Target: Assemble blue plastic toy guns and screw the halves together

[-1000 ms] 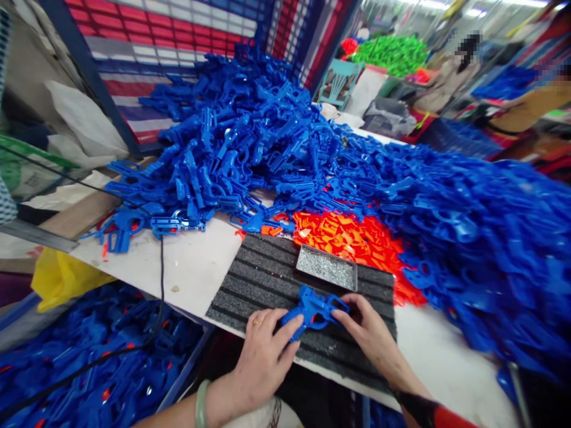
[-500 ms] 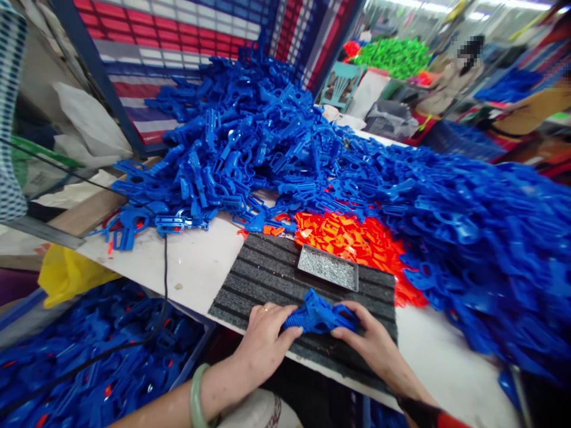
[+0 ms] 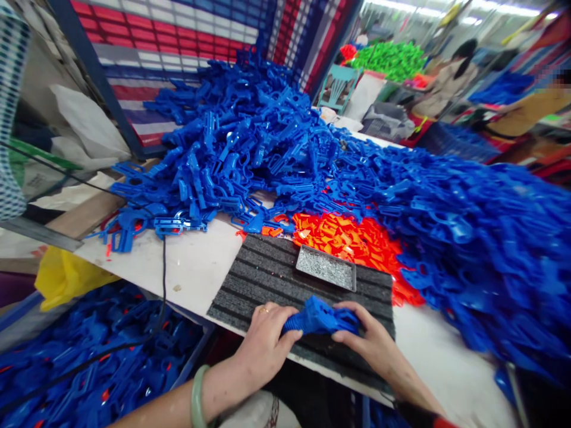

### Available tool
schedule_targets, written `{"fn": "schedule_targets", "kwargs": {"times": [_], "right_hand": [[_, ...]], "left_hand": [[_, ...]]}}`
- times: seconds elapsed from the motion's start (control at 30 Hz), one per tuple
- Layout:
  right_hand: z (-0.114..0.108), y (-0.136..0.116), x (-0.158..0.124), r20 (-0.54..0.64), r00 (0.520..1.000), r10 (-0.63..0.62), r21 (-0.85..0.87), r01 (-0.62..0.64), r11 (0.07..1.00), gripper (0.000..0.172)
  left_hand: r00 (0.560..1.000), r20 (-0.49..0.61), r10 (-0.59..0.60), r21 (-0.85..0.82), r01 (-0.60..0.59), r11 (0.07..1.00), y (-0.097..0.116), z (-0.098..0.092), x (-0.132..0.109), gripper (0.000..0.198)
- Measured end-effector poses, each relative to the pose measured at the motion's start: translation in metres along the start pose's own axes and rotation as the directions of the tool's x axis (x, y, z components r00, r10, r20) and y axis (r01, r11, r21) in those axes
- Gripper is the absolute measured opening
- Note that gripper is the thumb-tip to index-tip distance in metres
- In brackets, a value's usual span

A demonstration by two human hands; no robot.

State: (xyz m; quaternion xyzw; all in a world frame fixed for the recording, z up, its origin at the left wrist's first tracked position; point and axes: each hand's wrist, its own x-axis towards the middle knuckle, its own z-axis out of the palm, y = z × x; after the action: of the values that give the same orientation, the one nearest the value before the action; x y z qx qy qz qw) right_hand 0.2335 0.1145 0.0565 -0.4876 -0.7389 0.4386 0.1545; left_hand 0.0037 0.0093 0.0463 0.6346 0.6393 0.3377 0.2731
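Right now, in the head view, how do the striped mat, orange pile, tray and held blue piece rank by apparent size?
1. Striped mat
2. Orange pile
3. Tray and blue piece: too alike to rank; piece partly covered.

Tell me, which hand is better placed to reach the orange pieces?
The right hand, I'd judge: it is nearer the orange pieces, which spread toward its side, while the left hand sits farther off. Both hands hold the blue plastic part, though, so the right would need to let go.
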Motion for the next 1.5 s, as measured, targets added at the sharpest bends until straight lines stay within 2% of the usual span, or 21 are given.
{"fn": "schedule_targets", "kwargs": {"times": [0.2,0.33,0.5,0.57,0.7,0.77,0.8,0.87,0.93,0.97,1.1,1.17,1.27,1.33,1.4,1.47,1.5], "right_hand": [[-0.004,-0.004,0.000,0.021,0.989,-0.146,-0.154,0.148,0.977,0.035],[-0.004,-0.006,0.000,0.049,0.976,-0.211,-0.274,0.216,0.937,0.040],[-0.002,-0.011,0.002,0.059,0.953,-0.298,-0.303,0.301,0.904,0.030],[-0.001,-0.013,0.003,0.058,0.965,-0.258,-0.270,0.264,0.926,0.032],[-0.001,-0.018,0.004,-0.015,0.997,-0.075,-0.106,0.073,0.992,0.040],[-0.002,-0.021,0.002,-0.014,0.999,-0.037,-0.043,0.037,0.998,0.037],[-0.002,-0.022,0.001,-0.003,0.999,-0.032,-0.033,0.032,0.999,0.033],[-0.002,-0.024,-0.001,0.023,0.999,-0.026,-0.046,0.027,0.999,0.028],[-0.002,-0.026,-0.003,0.047,0.998,-0.032,-0.074,0.036,0.997,0.029],[-0.001,-0.026,-0.003,0.057,0.998,-0.041,-0.087,0.046,0.995,0.030],[0.000,-0.025,-0.002,0.046,0.995,-0.092,-0.140,0.098,0.985,0.026],[0.000,-0.025,0.000,0.036,0.994,-0.100,-0.148,0.105,0.983,0.024],[0.000,-0.026,0.004,0.066,0.997,-0.039,-0.084,0.045,0.995,0.029],[-0.002,-0.025,0.008,0.079,0.997,0.008,-0.013,-0.007,1.000,0.035],[-0.003,-0.024,0.011,0.070,0.997,0.026,0.039,-0.029,0.999,0.038],[-0.004,-0.022,0.013,0.070,0.997,0.029,0.052,-0.033,0.998,0.039],[-0.004,-0.021,0.014,0.083,0.996,0.034,0.048,-0.038,0.998,0.040]], "left_hand": [[0.995,0.085,0.050,-0.066,-0.045,0.997,-0.002,0.000,-0.003,0.028],[0.994,0.045,0.096,-0.084,-0.092,0.992,-0.004,0.003,-0.002,0.023],[0.993,0.008,0.116,-0.084,-0.115,0.990,-0.008,0.008,-0.003,0.021],[0.995,0.035,0.091,-0.055,-0.089,0.995,-0.009,0.007,-0.002,0.023],[0.993,0.120,0.011,-0.038,-0.006,0.999,-0.008,0.002,-0.002,0.029],[0.992,0.127,-0.004,-0.074,0.014,0.997,-0.006,0.001,-0.002,0.032],[0.992,0.129,-0.011,-0.095,0.023,0.995,-0.005,0.000,-0.001,0.037],[0.991,0.129,-0.033,-0.153,0.053,0.987,-0.002,-0.003,0.004,0.060],[0.989,0.139,-0.052,-0.245,0.085,0.966,0.005,-0.007,0.012,0.079],[0.987,0.153,-0.056,-0.289,0.099,0.952,0.009,-0.009,0.017,0.077],[0.984,0.172,-0.040,-0.384,0.104,0.917,0.024,-0.012,0.030,0.043],[0.988,0.146,-0.049,-0.411,0.106,0.905,0.028,-0.010,0.032,0.039],[0.984,0.130,-0.118,-0.444,0.165,0.881,0.024,-0.004,0.033,0.043],[0.965,0.177,-0.193,-0.479,0.256,0.840,0.017,-0.003,0.034,0.053],[0.917,0.324,-0.234,-0.510,0.378,0.773,0.010,-0.005,0.033,0.063],[0.851,0.479,-0.215,-0.486,0.461,0.742,0.005,-0.009,0.030,0.062],[0.835,0.513,-0.198,-0.449,0.458,0.768,0.004,-0.012,0.027,0.056]]}}
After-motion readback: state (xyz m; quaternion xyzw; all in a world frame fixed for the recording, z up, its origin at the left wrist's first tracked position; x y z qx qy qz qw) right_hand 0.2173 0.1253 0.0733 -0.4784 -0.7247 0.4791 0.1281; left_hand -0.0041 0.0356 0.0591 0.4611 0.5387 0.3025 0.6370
